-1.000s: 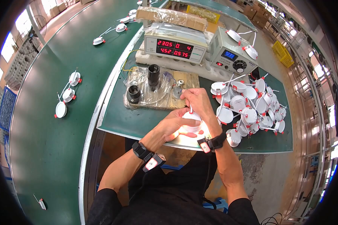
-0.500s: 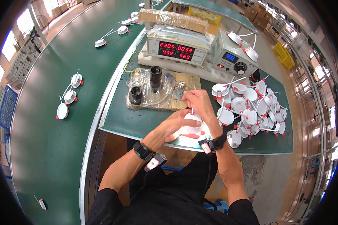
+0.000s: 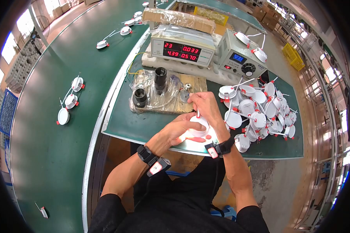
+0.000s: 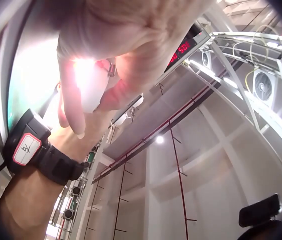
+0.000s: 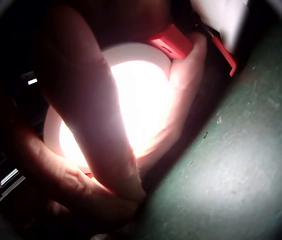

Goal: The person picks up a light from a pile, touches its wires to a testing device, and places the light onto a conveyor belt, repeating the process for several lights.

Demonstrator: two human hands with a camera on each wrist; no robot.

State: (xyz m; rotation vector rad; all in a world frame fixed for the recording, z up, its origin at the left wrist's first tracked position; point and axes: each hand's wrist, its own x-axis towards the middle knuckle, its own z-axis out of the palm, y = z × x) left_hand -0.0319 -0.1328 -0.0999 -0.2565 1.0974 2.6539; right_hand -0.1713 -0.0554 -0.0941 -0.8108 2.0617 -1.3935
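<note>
A round white downlight (image 3: 198,127), lit and facing down, is gripped by the left hand (image 3: 179,130), its thumb across the back and fingers beneath. In the right wrist view the glowing face of the downlight (image 5: 143,100) shows between the fingers, with a red clip (image 5: 172,42) at its rim. The right hand (image 3: 206,105) pinches the end of the downlight's lead beside a small clear-covered fitting (image 3: 184,95) on a wooden board (image 3: 200,83); the fingertips partly hide the contact there. The left wrist view shows the left hand (image 4: 126,35) around the bright lamp.
Right of the hands lies a heap of white downlights (image 3: 257,118). Two black sockets (image 3: 139,97) stand on the plastic-wrapped board. Behind are a meter (image 3: 182,48) with red digits and a grey power unit (image 3: 243,54). More downlights (image 3: 71,101) lie on the green belt (image 3: 46,155) at left.
Both hands keep nearly the same hold and place. The meter's red digits have changed, and the head view has shifted slightly.
</note>
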